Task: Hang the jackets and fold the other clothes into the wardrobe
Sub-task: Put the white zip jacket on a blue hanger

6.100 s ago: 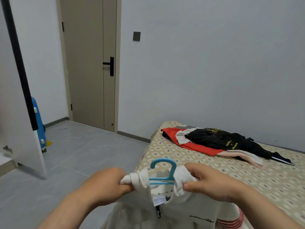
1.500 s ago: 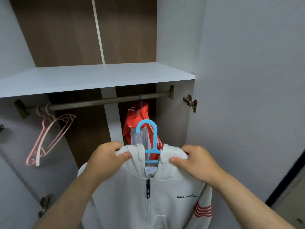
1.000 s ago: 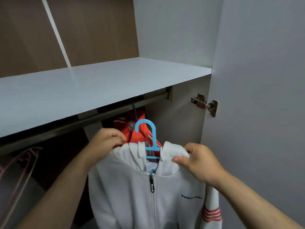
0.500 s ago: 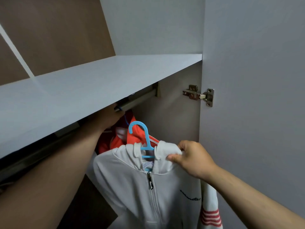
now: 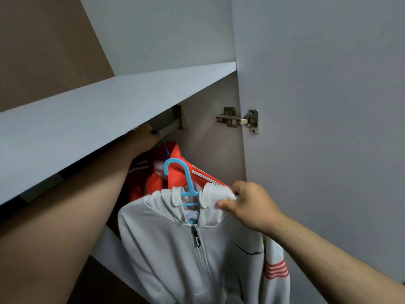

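The right hand [image 5: 249, 205] pinches the rolled collar of a white zip jacket [image 5: 175, 249] between thumb and fingers, on the collar's right side. The jacket hangs on a light blue hanger [image 5: 188, 181], and the hook of the hanger is free in the air below the clothes rail [image 5: 168, 128]. The left hand [image 5: 142, 139] is raised under the grey shelf [image 5: 98, 110], at the rail. Its fingers are hidden by the shelf edge, so I cannot tell how they lie. Behind the white jacket an orange jacket [image 5: 156, 183] hangs inside the wardrobe. At the right is the open wardrobe door [image 5: 317, 106] with a metal hinge [image 5: 238, 120].
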`<state>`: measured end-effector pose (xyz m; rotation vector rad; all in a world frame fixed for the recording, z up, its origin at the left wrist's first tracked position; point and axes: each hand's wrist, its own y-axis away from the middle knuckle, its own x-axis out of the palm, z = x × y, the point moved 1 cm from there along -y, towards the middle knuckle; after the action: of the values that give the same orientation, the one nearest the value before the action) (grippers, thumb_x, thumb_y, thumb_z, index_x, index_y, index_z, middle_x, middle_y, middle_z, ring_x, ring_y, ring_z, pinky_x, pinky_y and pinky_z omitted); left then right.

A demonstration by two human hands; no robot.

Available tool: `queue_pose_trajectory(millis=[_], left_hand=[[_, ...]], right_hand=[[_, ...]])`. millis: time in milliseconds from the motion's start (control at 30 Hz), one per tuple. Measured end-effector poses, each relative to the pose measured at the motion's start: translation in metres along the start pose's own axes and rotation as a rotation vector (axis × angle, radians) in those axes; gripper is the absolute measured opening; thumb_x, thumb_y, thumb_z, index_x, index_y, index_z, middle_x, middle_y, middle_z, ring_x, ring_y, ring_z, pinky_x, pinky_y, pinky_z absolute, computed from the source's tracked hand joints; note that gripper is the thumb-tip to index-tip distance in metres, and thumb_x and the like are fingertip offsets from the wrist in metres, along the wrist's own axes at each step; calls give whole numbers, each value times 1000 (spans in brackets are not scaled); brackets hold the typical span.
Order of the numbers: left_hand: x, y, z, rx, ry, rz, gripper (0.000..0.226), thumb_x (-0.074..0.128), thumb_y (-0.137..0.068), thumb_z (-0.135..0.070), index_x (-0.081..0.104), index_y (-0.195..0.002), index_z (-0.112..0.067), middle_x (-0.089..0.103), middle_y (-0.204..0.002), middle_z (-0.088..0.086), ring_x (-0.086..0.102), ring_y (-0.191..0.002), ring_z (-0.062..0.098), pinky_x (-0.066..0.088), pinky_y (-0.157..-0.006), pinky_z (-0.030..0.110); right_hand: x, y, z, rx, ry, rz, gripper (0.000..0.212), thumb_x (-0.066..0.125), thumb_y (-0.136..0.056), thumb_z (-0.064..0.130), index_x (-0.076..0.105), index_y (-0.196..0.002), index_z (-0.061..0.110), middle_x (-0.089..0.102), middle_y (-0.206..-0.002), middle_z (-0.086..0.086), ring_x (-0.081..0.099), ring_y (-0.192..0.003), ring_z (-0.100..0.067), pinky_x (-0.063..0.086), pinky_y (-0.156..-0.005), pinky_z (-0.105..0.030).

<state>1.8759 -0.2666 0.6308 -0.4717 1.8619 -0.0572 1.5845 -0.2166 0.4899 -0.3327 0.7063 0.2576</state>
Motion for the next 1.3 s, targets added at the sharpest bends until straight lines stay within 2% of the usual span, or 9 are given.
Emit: queue_pose_trajectory(millis=[267, 400, 533, 700, 767, 833, 867, 1033, 1300], left_hand=[[19, -37, -19, 38, -6, 19, 35, 63, -91, -32, 71, -90, 1, 68, -99, 26, 65, -98, 35, 48, -86, 37], [24, -45, -22, 32, -25, 50, 42, 60, -94, -37, 69, -102, 3, 66, -109, 28, 62, -105, 38, 47, -92, 41], [20, -37, -26, 50, 7, 57, 40, 57, -96, -30, 66, -102, 8, 65, -107, 30, 61, -104, 39, 45, -88, 40], [-7, 10, -31, 74, 124, 3, 22, 56, -98, -25, 64, -90, -7, 61, -98, 16, 56, -96, 27, 37, -82, 33], [-18, 26, -17, -7, 56, 51, 33, 51, -100, -25, 65, -106, 4, 64, -109, 25, 59, -103, 37, 36, -78, 35], [-27, 40, 6, -72, -22, 72, 35, 50, -100, -24, 63, -114, 6, 64, -108, 23, 60, -96, 36, 32, -68, 30], [-28, 45, 17, -95, -57, 82, 35, 49, -101, -24, 62, -114, 6, 63, -106, 22, 60, -91, 34, 31, -67, 29], [-19, 56, 40, -77, -346, 34, 30, 47, -100, -27, 57, -107, 1, 60, -115, 30, 60, -104, 43, 33, -72, 33], [-19, 53, 39, -61, -376, 53, 26, 52, -97, -23, 58, -107, 0, 61, -115, 27, 60, -105, 42, 32, -72, 30]], right_hand=[[-9, -9, -3, 23, 60, -59, 49, 77, -74, 55, 44, -66, 20, 48, -61, 5, 45, -60, -15, 31, -51, -31], [-10, -13, -4, 35, 75, -62, 45, 75, -75, 54, 46, -68, 20, 49, -63, 7, 48, -65, -19, 32, -51, -31], [-7, -18, -3, 53, 77, -72, 49, 77, -75, 52, 42, -64, 20, 45, -59, 7, 42, -57, -9, 25, -47, -30], [-4, -29, 0, 56, 34, -76, 52, 80, -73, 49, 40, -60, 19, 43, -56, 6, 40, -55, -9, 24, -47, -31], [-2, -39, 4, 42, 6, -84, 52, 82, -71, 47, 39, -58, 20, 42, -55, 6, 39, -53, -8, 24, -47, -30], [5, -48, 13, 30, -25, -85, 52, 84, -70, 45, 40, -57, 21, 42, -54, 7, 39, -52, -7, 25, -47, -29], [9, -52, 19, 24, -35, -86, 51, 84, -69, 45, 41, -56, 21, 42, -53, 7, 39, -52, -6, 24, -47, -29], [33, -77, 53, 38, -90, -47, 48, 82, -71, 47, 46, -61, 16, 48, -56, 5, 44, -53, -10, 26, -47, -27], [55, -98, 83, 99, -119, -15, 42, 74, -79, 46, 43, -64, 21, 52, -69, 2, 52, -72, -23, 32, -59, -28]])
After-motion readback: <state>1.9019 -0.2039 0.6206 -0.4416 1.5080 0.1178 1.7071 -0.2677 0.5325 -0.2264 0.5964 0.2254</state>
